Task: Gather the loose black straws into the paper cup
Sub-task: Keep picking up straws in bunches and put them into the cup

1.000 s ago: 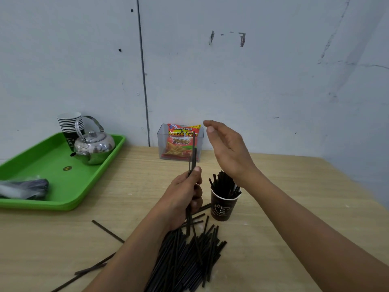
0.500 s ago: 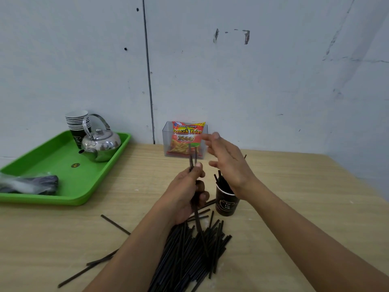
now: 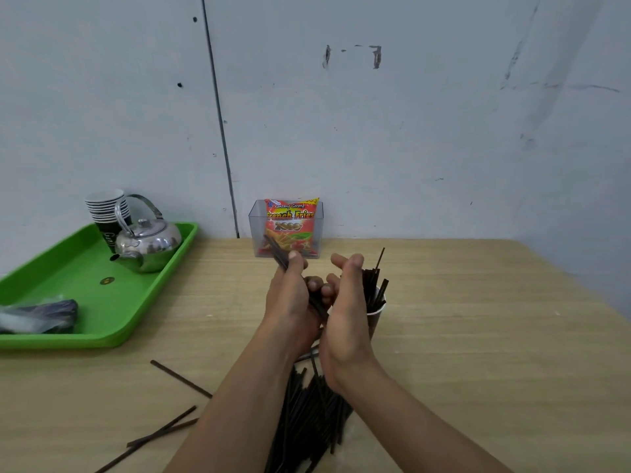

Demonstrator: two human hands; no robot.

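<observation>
I see a wooden table (image 3: 478, 336). A green tray (image 3: 85, 340) sits on its left side. A clear box (image 3: 256, 233) stands at the back. A paper cup (image 3: 374, 324) stands in the middle. A pile of black straws (image 3: 307, 414) lies near me, with a few loose straws (image 3: 181, 378) to its left.

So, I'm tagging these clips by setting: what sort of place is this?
Probably a simple drinks-and-snack corner, perhaps a small canteen: stacked paper cups and a steel kettle on a green tray, a French fries packet in a clear box, black straws on a wooden table.
</observation>
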